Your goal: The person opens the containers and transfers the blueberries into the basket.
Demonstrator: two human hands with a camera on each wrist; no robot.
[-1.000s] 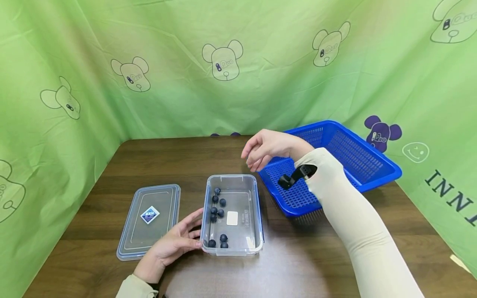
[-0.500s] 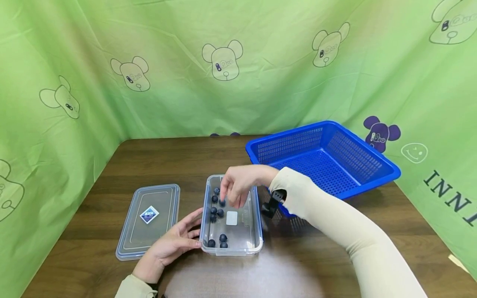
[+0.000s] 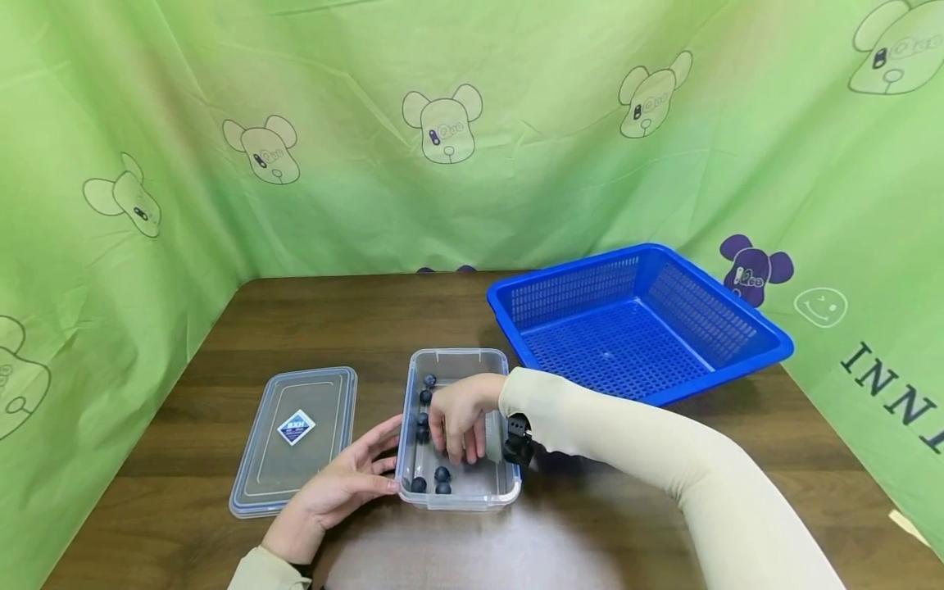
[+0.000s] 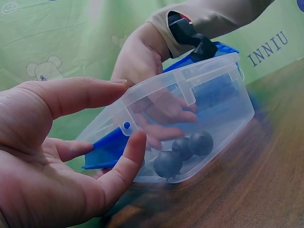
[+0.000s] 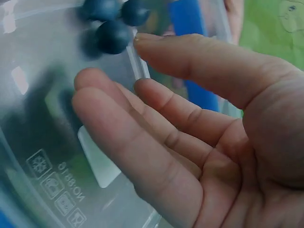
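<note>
Dark round berries point(image 3: 442, 474) lie in a clear plastic box point(image 3: 459, 498), several along its left side and a few near its front. The right hand point(image 3: 463, 414) reaches down inside the box; in the right wrist view this hand point(image 5: 175, 123) has thumb and fingers apart, nothing between them, the thumb tip beside a berry cluster point(image 5: 112, 36). At the box's left wall rests the left hand point(image 3: 350, 483), thumb by the front left corner. The left wrist view has that hand point(image 4: 71, 147) with fingers spread beside the box. Some berries are hidden under the right hand.
A blue perforated basket point(image 3: 627, 344) stands behind and to the right of the box. Left of the box lies a clear lid point(image 3: 324, 418) with a blue and white label. Behind the wooden table point(image 3: 354, 303) hangs a green printed cloth point(image 3: 546, 188).
The right hand has moved from over the basket's near left side, leftwards and down into the box. The left hand has stayed at the box's left side.
</note>
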